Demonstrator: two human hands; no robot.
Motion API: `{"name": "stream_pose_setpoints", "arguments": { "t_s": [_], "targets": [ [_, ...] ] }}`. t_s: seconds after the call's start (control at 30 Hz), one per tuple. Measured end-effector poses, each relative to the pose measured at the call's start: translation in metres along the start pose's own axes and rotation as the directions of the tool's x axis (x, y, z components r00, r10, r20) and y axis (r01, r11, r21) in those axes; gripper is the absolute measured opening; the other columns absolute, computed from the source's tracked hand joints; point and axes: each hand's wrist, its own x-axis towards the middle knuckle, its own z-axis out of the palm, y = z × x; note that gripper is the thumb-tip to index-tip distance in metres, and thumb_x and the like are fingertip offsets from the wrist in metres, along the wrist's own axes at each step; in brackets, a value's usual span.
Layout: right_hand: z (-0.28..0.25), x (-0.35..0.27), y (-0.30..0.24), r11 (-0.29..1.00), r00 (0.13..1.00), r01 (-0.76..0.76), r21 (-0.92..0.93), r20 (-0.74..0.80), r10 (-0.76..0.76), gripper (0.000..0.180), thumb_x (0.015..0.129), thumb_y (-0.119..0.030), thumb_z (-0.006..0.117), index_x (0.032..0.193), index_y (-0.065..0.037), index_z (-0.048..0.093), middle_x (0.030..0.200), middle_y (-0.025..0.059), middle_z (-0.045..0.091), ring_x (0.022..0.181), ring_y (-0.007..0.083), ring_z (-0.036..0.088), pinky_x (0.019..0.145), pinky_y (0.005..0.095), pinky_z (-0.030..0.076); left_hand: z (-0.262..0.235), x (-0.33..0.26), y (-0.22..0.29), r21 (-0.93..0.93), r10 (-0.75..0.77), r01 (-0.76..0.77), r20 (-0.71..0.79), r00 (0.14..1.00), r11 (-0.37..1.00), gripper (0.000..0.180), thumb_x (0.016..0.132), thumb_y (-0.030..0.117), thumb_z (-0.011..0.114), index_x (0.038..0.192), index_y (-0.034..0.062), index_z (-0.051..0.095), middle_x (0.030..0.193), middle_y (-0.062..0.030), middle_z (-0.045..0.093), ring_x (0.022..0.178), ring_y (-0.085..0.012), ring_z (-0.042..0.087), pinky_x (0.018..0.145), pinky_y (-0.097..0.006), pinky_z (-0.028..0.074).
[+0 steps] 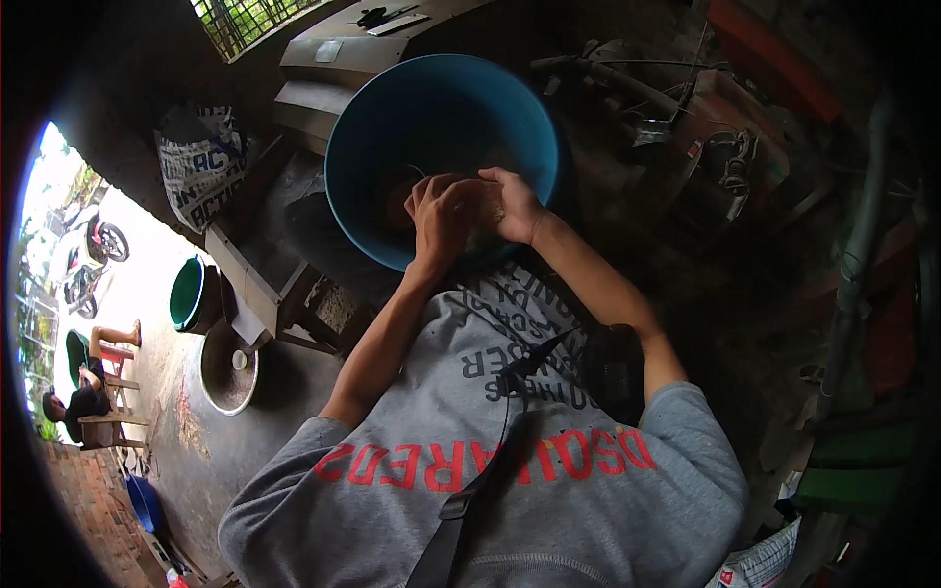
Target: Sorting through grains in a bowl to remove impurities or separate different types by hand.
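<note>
A large blue plastic tub (pixel 392 118) stands in front of me, its inside dim. My left hand (pixel 441 216) and my right hand (pixel 512 204) meet over the tub's near rim, fingers curled together around something small and pale that I cannot make out. A thin string or wire curves up from between the hands into the tub. Both forearms come up from my grey printed shirt (pixel 510 441).
A printed sack (pixel 201 162) leans at the left. A green bucket (pixel 188 292) and a round metal pan (pixel 227 370) sit on the concrete floor. A person sits on a wooden chair (pixel 88 397) far left. Metal tools and pipes (pixel 686 118) crowd the right.
</note>
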Motion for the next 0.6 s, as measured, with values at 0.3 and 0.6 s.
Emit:
{"name": "stream_pose_setpoints", "arguments": {
  "t_s": [0.3,0.6],
  "targets": [
    [-0.007,0.005,-0.001,0.997,0.996,-0.037,0.071,0.082,0.031,0.038,0.106,-0.033,0.044,0.113,-0.003,0.067,0.108,0.0113,0.073,0.100,0.0254,0.070,0.093,0.0404,0.056,-0.002,0.003,0.005,-0.016,0.016,-0.017,-0.032,0.999,1.000,0.018,0.089,0.014,0.073,0.107,0.0173,0.077,0.108,-0.0027,0.075,0.108,-0.0277,0.064,0.100,-0.042,0.041],
    [0.012,-0.004,-0.001,0.998,1.000,0.015,0.064,-0.015,-0.014,0.052,0.106,-0.031,0.037,0.135,0.006,0.058,0.129,0.0212,0.068,0.118,0.0342,0.067,0.104,0.0464,0.054,0.001,-0.002,-0.018,-0.316,-0.418,0.333,-0.256,0.872,0.888,0.025,0.098,0.005,0.063,0.122,0.0058,0.072,0.118,-0.0135,0.072,0.103,-0.0187,0.070,0.096,-0.031,0.054]
  ]
}}
